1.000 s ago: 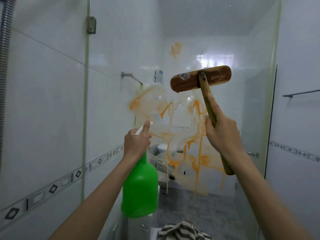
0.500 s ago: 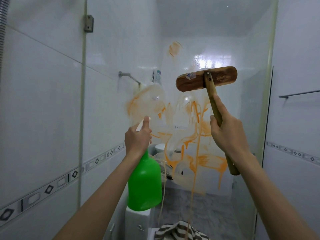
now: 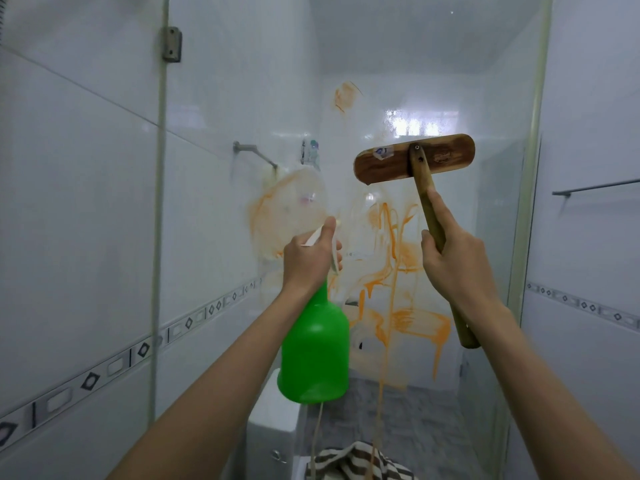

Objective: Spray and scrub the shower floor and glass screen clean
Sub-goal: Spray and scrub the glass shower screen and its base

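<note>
The left hand grips the spray bottle, hiding its nozzle; the right hand grips the brush, handle running roughly 11 to 5 o'clock.

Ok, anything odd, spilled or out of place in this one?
Yes: orange smears drip down the glass screen between the green spray bottle and the wooden scrub brush, plus one patch higher up. Nothing else stands out.

No legible text; brush sticker unreadable
</note>
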A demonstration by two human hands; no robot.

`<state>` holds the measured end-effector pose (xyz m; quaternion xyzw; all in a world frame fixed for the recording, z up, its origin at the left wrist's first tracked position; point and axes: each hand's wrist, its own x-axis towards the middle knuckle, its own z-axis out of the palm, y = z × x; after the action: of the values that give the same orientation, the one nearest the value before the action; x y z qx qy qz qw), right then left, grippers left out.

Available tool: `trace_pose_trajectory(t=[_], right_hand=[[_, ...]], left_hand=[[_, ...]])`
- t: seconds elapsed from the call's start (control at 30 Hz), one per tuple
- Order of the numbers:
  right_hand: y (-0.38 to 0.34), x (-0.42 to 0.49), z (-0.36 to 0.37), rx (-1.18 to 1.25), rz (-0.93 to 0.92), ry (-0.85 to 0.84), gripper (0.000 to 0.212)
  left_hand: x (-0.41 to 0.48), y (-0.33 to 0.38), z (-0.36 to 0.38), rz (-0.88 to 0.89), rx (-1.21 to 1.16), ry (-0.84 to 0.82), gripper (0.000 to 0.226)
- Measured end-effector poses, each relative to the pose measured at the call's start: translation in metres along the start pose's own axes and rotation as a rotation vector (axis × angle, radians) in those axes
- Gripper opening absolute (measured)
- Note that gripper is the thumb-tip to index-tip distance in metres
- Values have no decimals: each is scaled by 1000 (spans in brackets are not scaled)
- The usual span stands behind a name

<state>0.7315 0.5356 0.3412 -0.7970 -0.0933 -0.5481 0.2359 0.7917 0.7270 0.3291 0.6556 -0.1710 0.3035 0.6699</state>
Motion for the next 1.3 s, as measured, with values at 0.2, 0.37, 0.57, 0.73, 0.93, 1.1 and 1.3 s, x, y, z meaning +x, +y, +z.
trace_pose_trajectory(t=[0.2, 0.37, 0.57, 0.73, 0.93, 1.1, 1.3], right_hand=[[8, -3, -7, -14, 15, 2, 69], [11, -13, -9, -18, 29, -12, 69], [15, -43, -7, -28, 67, -41, 69], [15, -75, 1, 17, 112, -59, 67], [15, -106, 14, 63, 149, -39, 70], [5, -118, 27, 125, 180, 3, 70], [-3, -115, 33, 168, 199, 27, 68]], left_hand=[[2, 9, 29, -18, -19, -65, 51], [-12, -4, 45, -53, 44, -123, 56], [-45, -34, 41, -111, 76, -155, 56], [-74, -58, 28, -121, 55, -117, 55], [-85, -68, 16, -166, 52, -64, 51], [-87, -74, 11, -181, 65, -83, 52], [-83, -75, -2, -173, 90, -95, 50]])
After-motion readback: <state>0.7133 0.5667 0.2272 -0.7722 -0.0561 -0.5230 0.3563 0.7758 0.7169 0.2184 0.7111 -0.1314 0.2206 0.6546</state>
